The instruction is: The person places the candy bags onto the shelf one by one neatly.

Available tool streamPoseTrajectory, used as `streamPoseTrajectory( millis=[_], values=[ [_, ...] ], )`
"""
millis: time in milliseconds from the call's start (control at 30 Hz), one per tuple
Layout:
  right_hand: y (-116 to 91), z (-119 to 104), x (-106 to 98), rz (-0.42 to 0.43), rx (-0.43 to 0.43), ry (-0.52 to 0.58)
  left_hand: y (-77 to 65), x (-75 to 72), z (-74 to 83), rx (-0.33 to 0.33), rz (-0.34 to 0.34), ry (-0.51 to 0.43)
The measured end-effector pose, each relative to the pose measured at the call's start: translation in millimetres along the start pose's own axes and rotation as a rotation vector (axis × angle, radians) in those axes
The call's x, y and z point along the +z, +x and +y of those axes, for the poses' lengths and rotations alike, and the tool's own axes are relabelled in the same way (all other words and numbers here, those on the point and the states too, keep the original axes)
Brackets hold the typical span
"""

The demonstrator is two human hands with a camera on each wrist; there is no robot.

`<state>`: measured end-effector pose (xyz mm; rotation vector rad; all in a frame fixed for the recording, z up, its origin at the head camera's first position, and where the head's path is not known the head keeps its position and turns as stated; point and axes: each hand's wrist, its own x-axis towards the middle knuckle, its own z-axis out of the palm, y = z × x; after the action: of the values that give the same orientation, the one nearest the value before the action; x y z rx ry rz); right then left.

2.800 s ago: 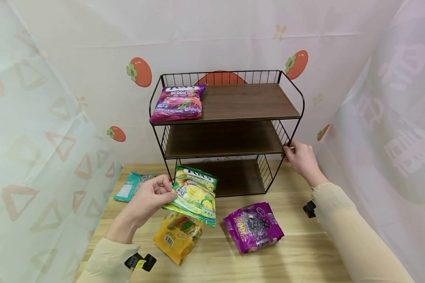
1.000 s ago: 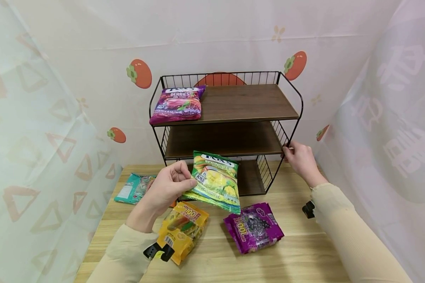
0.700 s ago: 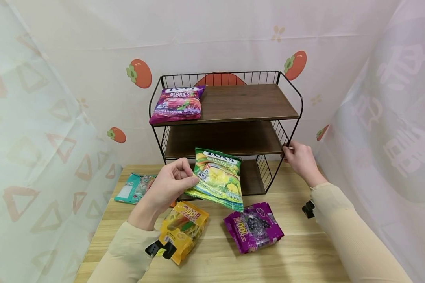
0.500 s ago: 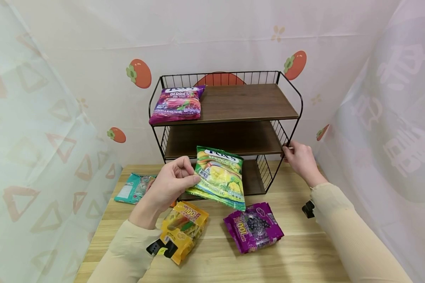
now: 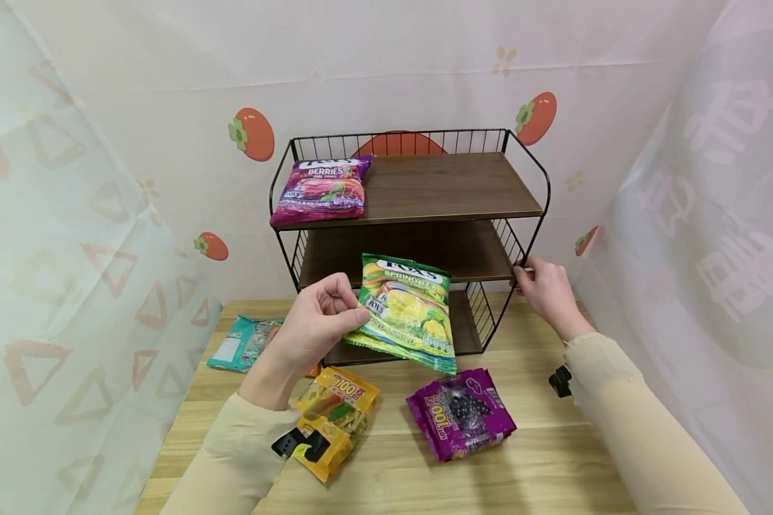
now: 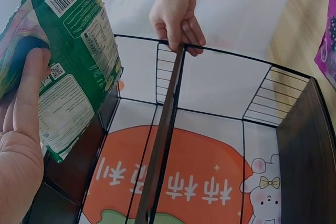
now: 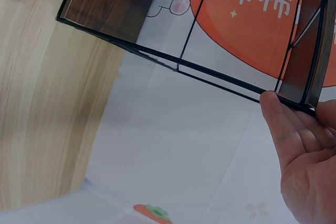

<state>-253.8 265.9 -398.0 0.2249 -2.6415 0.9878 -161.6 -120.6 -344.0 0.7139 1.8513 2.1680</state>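
Observation:
My left hand (image 5: 318,325) pinches a green Fox's Spring Tea candy bag (image 5: 407,309) by its left edge, thumb on the front. In the head view the bag hangs before the middle and lower shelves; the left wrist view shows its printed back. My right hand (image 5: 550,292) grips the right front post of the black wire rack (image 5: 533,247) at the middle shelf (image 5: 386,250). In the right wrist view, its fingers (image 7: 281,129) curl at the frame beside a shelf end. A purple Fox's Berries candy bag (image 5: 327,189) lies on the top shelf's left end.
On the wooden table (image 5: 399,486) before the rack lie a yellow candy bag (image 5: 338,415), partly behind the left wrist, and a purple grape candy bag (image 5: 464,415). A teal bag (image 5: 245,343) is at the back left. Printed white curtains (image 5: 386,71) stand behind and on both sides.
My left hand has carried the green candy bag rightward and up, from the rack's lower left to before the middle shelf, uncovering more of the yellow bag. My right hand has stayed on the post.

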Motion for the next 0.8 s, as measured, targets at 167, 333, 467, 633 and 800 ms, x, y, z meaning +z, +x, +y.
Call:
streamPoseTrajectory(
  millis=[167,333,467,633,800],
  values=[
    [0,0,0,0.004,-0.007,0.002,3.2,4.1,4.3,0.030,-0.017,-0.021],
    [0,1,1,0.007,-0.008,0.002,5.6,6.0,6.0,0.055,-0.032,-0.040],
    [0,1,1,0.020,-0.019,-0.010,7.8,7.9,7.3,0.074,-0.050,-0.059],
    [0,1,1,0.026,-0.024,-0.010,11.0,11.6,10.5,0.082,-0.050,-0.073],
    [-1,1,1,0.018,-0.019,0.001,14.1,15.1,14.9,0.088,-0.035,-0.073]
  ],
)
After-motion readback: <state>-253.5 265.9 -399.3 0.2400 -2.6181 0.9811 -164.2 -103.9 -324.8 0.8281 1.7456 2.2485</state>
